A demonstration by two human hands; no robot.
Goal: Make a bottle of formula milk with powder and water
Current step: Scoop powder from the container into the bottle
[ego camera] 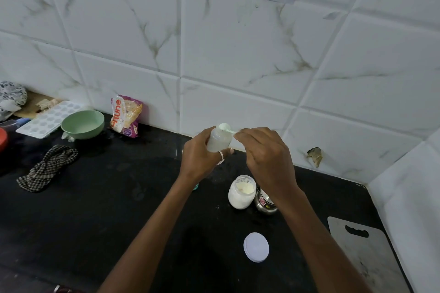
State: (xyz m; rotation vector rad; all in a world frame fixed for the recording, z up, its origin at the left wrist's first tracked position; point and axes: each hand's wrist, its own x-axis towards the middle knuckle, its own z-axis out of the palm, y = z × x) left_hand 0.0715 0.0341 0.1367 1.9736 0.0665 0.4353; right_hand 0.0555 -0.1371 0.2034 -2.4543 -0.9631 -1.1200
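My left hand (198, 157) grips a clear baby bottle (218, 140), raised above the black counter (95, 209) with cloudy liquid in it. My right hand (264, 152) pinches the handle of a pale green scoop (226, 127), whose bowl sits over the bottle's open mouth. Below the hands an open glass jar (241, 191) of white powder stands on the counter. Its white lid (256, 247) lies flat nearer to me. Beside the jar, a small steel container (264, 202) is partly hidden by my right wrist.
A green bowl (83, 124), a white moulded tray (47, 119) and a printed pouch (125, 115) stand at the back left against the tiled wall. A checked cloth (47, 169) lies at the left. A grey cutting board (366, 254) lies at the right front.
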